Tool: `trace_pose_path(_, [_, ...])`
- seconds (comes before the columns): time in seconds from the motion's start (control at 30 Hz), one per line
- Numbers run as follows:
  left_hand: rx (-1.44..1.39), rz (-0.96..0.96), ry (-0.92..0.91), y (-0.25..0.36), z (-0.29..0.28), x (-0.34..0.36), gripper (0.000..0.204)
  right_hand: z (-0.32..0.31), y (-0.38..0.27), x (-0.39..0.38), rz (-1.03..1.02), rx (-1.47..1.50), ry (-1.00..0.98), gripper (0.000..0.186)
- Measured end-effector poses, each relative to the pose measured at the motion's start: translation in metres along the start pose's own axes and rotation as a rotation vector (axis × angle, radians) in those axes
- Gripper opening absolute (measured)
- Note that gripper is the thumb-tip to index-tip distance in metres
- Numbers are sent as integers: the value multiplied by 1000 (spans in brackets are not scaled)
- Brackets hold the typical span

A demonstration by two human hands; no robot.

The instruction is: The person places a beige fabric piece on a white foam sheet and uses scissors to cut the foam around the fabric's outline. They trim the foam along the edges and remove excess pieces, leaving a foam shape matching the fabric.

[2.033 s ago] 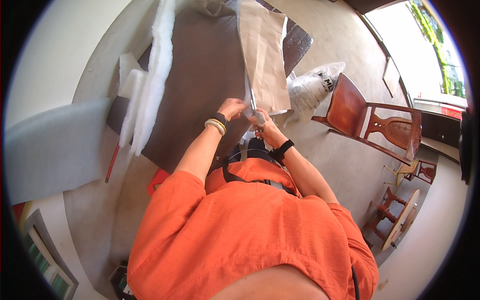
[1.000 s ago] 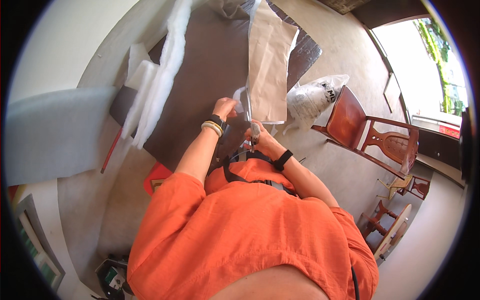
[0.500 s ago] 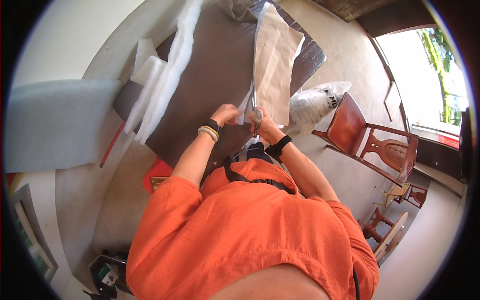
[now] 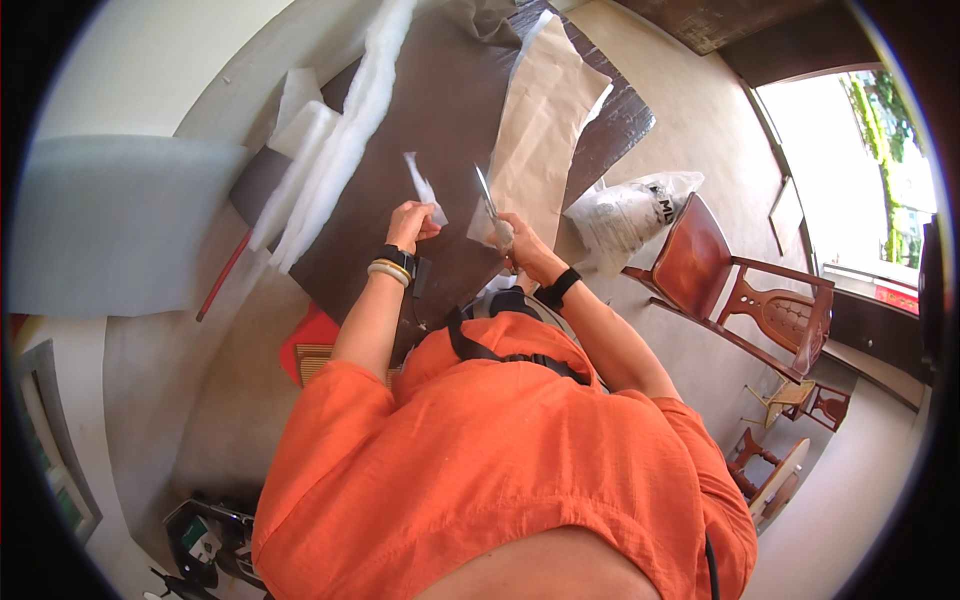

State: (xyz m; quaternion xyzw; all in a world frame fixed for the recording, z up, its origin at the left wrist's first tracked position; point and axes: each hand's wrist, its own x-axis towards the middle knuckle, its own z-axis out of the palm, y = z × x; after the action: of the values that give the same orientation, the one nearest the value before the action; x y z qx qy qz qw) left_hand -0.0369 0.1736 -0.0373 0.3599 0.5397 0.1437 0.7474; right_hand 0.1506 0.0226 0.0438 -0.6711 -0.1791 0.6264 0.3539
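Observation:
My left hand pinches a thin white strip that stands up from the fingers, over the dark brown tabletop. In my right hand is a pair of scissors, blades pointing away from me. Beside and partly under the blades lies a long, creased piece of brown paper, with a white layer showing along its edges. The scissor handles are mostly hidden by my fingers. A small dark rectangular object lies near my left wrist.
Thick white batting runs along the table's left side. A pale grey-blue sheet and a red rod are farther left. To the right are a filled plastic bag and a wooden chair. Something red sits below the table's near-left edge.
My left hand has moved left, away from the paper, carrying the white strip. The scissors have tilted left and come off the paper's long edge. The paper's near end has shifted left.

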Motion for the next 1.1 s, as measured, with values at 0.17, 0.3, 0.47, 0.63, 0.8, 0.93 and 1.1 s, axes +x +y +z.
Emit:
trace_pose_path(0.17, [-37,95,25,-1,-13,-28,22,-5,-10,-13,-104,-63,-119,51])
trace_pose_path(0.3, [342,54,-280,-4,-21,-67,20,-33,-14,-26,-287,53,-198,57])
trace_pose_path(0.47, [669,-137,-617,-18,21,-114,27,-88,-19,-26,-184,122,-134,58])
trace_pose_path(0.63, [1109,-29,-95,-14,104,-131,30,-162,-3,-32,-197,138,-214,56])
trace_pose_path(0.8, [1093,514,220,-27,208,-115,41,-235,23,-28,-141,183,-143,50])
trace_pose_path(0.93, [1321,756,452,-32,269,-65,77,-285,37,-31,-129,206,-83,55])
trace_pose_path(1.1, [1370,633,577,-39,276,-17,89,-332,45,-44,-83,167,-41,62])
